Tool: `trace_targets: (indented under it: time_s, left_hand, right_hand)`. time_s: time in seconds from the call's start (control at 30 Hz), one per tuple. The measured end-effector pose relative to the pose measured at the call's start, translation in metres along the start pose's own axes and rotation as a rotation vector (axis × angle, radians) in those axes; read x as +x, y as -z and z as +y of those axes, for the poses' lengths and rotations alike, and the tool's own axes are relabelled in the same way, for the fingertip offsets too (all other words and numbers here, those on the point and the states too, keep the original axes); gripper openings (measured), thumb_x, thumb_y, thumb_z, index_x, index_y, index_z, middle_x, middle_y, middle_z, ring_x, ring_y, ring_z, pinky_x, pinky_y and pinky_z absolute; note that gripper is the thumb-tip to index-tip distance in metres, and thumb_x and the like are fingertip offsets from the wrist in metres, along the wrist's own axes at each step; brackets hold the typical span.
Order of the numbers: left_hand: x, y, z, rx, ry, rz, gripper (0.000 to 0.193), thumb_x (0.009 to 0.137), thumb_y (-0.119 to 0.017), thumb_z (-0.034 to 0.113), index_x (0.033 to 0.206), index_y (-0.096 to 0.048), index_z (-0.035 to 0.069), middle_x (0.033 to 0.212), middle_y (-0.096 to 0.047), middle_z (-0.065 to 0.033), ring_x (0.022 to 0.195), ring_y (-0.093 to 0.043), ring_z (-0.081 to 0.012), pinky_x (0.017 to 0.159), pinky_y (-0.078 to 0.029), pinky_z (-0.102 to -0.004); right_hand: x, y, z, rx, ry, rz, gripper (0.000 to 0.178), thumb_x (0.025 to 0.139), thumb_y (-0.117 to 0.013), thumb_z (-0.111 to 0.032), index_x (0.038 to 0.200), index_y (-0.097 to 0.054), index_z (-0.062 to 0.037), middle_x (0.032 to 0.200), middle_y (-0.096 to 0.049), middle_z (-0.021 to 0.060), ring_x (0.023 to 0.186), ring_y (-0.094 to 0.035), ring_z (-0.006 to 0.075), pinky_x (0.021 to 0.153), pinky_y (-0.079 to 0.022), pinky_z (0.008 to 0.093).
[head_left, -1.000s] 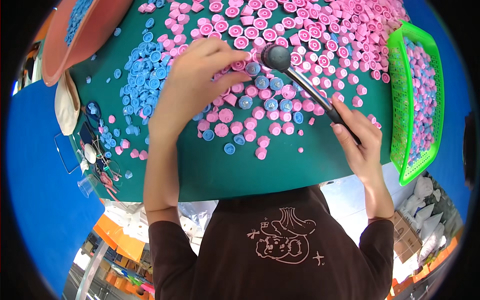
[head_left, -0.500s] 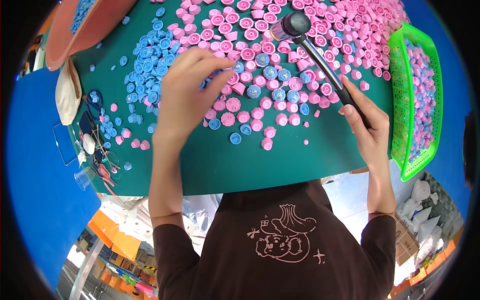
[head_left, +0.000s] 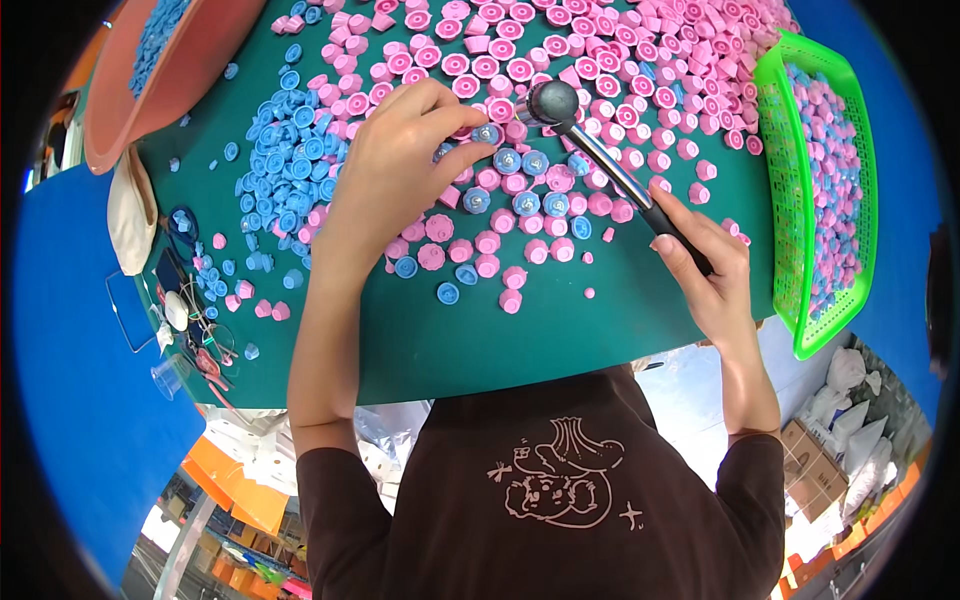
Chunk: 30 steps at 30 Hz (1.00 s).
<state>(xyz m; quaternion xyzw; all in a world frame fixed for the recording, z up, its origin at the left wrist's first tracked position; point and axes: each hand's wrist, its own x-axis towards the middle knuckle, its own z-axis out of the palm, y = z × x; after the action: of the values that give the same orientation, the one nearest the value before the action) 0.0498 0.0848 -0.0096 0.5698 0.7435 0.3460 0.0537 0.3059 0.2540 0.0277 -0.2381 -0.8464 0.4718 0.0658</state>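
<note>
My right hand (head_left: 712,275) grips a hammer (head_left: 620,178) by its black handle. The hammer's rounded dark head hangs close to the fingertips of my left hand (head_left: 400,165). Thumb and forefinger of that left hand pinch a small blue flower-shaped cap (head_left: 487,133) with a shiny centre. It appears to sit on a pink cup-shaped piece, though the fingers partly hide this. Beside it stand several like blue caps (head_left: 526,203), some visibly on pink pieces (head_left: 487,242). A loose pile of blue caps (head_left: 285,165) lies left of my left wrist.
Pink pieces (head_left: 690,60) cover the far side of the green table (head_left: 560,345). A green basket (head_left: 785,200) of mixed pink and blue pieces stands at the right edge. An orange-pink basin (head_left: 110,110) holds blue pieces at far left. Pliers (head_left: 212,365) lie near the left edge.
The hammer has come down and leftward toward my left fingertips. My left hand has shifted slightly right and now pinches the blue cap. The whole view has shifted a little.
</note>
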Motion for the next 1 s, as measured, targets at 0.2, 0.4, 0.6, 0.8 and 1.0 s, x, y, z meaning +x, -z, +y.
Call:
trace_targets:
  time_s: [0.2, 0.4, 0.6, 0.8, 1.0]
  left_hand:
    - [0.002, -0.006, 0.001, -0.012, 0.019, -0.010, 0.022, 0.071, -0.079, 0.014, 0.088, -0.070, 0.004, 0.079, -0.057, -0.0059, 0.077, -0.058, -0.0234, 0.068, -0.048, -0.0362]
    - [0.000, 0.002, 0.002, -0.014, 0.019, 0.016, 0.024, 0.071, -0.080, 0.007, 0.091, -0.068, 0.002, 0.080, -0.058, -0.0048, 0.069, -0.055, -0.0170, 0.058, -0.045, -0.0286]
    - [-0.015, 0.041, 0.006, 0.080, 0.171, 0.160, 0.020, 0.072, -0.079, 0.009, 0.090, -0.070, 0.004, 0.081, -0.063, -0.0058, 0.073, -0.062, -0.0195, 0.064, -0.049, -0.0317]
    - [-0.045, 0.066, 0.003, 0.160, 0.317, 0.160, 0.011, 0.076, -0.075, 0.005, 0.086, -0.070, 0.003, 0.083, -0.065, -0.0065, 0.074, -0.063, -0.0195, 0.065, -0.049, -0.0311]
    - [-0.052, 0.048, 0.000, 0.131, 0.206, -0.041, 0.016, 0.073, -0.076, 0.005, 0.088, -0.070, 0.004, 0.080, -0.059, -0.0041, 0.079, -0.057, -0.0210, 0.067, -0.047, -0.0324]
  right_hand:
    - [0.003, -0.002, 0.003, -0.030, 0.033, -0.052, 0.040, 0.091, -0.065, -0.010, 0.130, -0.060, -0.0036, 0.071, -0.051, 0.0001, 0.063, -0.043, 0.0077, 0.056, -0.033, 0.0240]
    - [0.006, -0.003, -0.011, -0.143, 0.049, -0.074, 0.040, 0.089, -0.065, -0.005, 0.129, -0.061, -0.0058, 0.074, -0.056, 0.0089, 0.063, -0.053, 0.0151, 0.059, -0.043, 0.0286]
    - [0.010, -0.010, -0.015, -0.190, 0.046, -0.060, 0.043, 0.087, -0.063, 0.000, 0.130, -0.059, -0.0018, 0.069, -0.045, 0.0041, 0.062, -0.044, 0.0116, 0.056, -0.035, 0.0264]
    - [0.013, -0.006, -0.004, -0.150, 0.187, 0.010, 0.041, 0.092, -0.063, -0.010, 0.131, -0.058, -0.0013, 0.076, -0.056, 0.0028, 0.065, -0.045, 0.0085, 0.057, -0.035, 0.0235]
    - [0.011, -0.010, -0.006, -0.088, 0.069, -0.033, 0.041, 0.093, -0.063, -0.018, 0.132, -0.058, -0.0024, 0.088, -0.065, 0.0037, 0.070, -0.054, 0.0085, 0.061, -0.041, 0.0212]
